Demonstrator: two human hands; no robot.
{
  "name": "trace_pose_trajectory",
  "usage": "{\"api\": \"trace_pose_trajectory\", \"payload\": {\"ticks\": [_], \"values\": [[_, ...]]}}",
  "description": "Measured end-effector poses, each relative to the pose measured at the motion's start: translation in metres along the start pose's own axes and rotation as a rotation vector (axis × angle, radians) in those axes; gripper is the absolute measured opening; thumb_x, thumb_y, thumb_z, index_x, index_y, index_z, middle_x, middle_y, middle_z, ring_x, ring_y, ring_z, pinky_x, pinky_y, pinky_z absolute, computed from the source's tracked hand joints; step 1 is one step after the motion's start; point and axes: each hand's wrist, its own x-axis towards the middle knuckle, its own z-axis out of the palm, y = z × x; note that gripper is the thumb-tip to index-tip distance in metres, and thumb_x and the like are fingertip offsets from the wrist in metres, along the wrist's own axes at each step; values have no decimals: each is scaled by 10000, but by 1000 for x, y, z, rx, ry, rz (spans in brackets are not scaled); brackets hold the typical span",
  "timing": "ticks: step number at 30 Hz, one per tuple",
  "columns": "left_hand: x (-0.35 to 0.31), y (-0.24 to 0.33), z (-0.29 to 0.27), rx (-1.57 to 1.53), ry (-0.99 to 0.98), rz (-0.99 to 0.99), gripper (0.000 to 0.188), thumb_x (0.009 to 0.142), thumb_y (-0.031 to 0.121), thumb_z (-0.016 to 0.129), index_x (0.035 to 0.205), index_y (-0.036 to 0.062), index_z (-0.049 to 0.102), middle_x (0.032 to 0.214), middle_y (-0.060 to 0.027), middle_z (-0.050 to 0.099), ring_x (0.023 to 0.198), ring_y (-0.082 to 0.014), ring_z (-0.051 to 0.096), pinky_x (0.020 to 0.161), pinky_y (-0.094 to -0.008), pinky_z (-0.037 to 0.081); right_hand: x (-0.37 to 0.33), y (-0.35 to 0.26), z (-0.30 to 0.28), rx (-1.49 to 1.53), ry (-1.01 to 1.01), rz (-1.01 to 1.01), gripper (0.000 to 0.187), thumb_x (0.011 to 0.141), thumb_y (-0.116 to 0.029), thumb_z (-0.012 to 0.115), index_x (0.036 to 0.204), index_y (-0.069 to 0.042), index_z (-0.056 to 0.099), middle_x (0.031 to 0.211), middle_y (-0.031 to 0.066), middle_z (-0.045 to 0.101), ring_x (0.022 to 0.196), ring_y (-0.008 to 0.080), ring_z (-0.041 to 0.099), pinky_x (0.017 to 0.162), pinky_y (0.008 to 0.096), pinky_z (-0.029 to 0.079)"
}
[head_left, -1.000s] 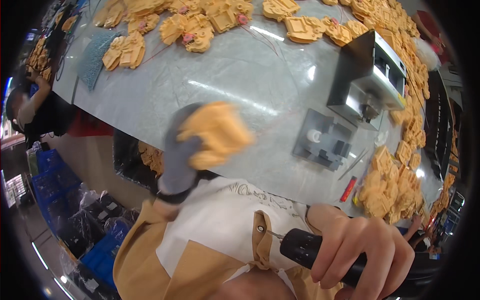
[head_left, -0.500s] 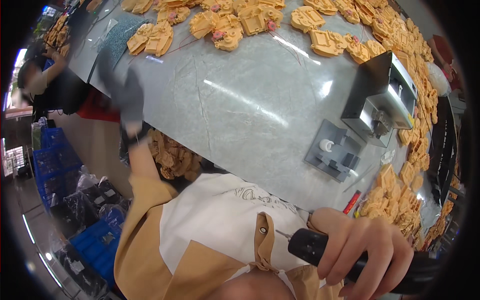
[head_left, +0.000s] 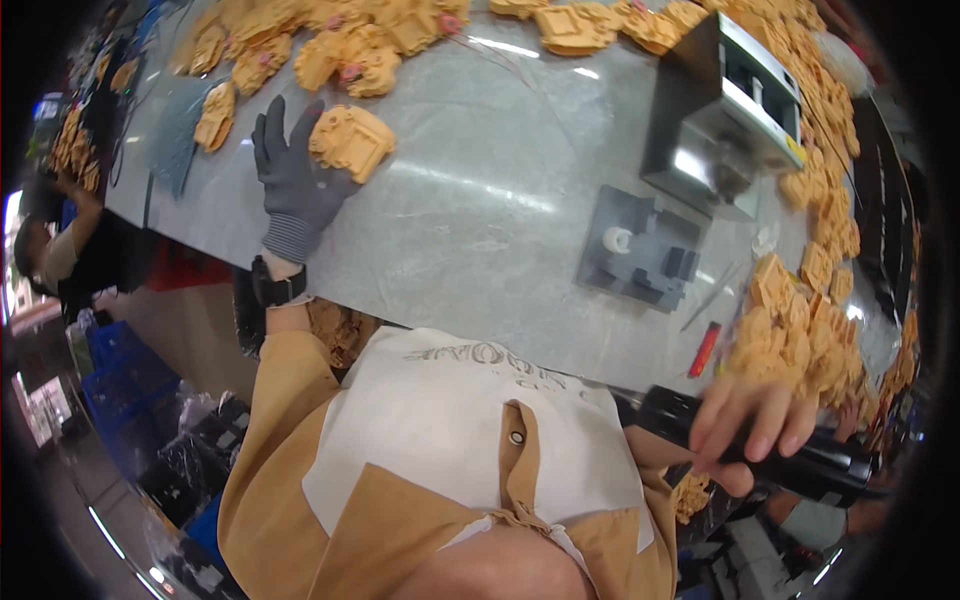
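My left hand (head_left: 300, 185), in a grey knit glove with a black watch at the wrist, is over the left part of the table. It grips a light-orange plastic housing (head_left: 352, 143) between thumb and index finger; the other fingers stretch out beside it. My right hand (head_left: 750, 430), bare, is wrapped round a black electric screwdriver (head_left: 672, 415) at the lower right, held nearly level and pointing left. Its thin bit is hard to make out here. Ahead of that hand, on the table, lies a grey fixture block (head_left: 640, 250) with a white round piece (head_left: 616, 240) on it.
Many light-orange housings (head_left: 350, 60) line the table's far side and heap up on the right (head_left: 785, 320). A black-and-metal box machine (head_left: 725, 120) stands at the back right. Near the edge lies a red tool (head_left: 705, 350). Blue crates (head_left: 130, 390) and another person (head_left: 60, 240) are at left.
My left hand, blurred before, has swung right over the table and taken one of the two housings there. My right hand with the screwdriver has risen slightly; the view has shifted.
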Motion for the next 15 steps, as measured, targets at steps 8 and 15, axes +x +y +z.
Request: {"api": "trace_pose_trajectory", "payload": {"ticks": [8,15], "values": [[-12,12,18,-380,-285,-162,631,640,151,729,1183,12,439,1164,-153,477,1091,-266,482,928,-335,406,21,74,44,375,-234,-26,297,737,3,669,955,-79,485,858,151,613,517,217,592,447,294,484],[-10,110,24,-828,-136,-228,628,675,101,706,1213,-3,399,1145,-151,493,1047,-213,517,900,-327,430,22,75,57,475,-193,-106,219,757,-10,648,910,-70,504,819,159,611,499,214,577,420,285,452]]}}
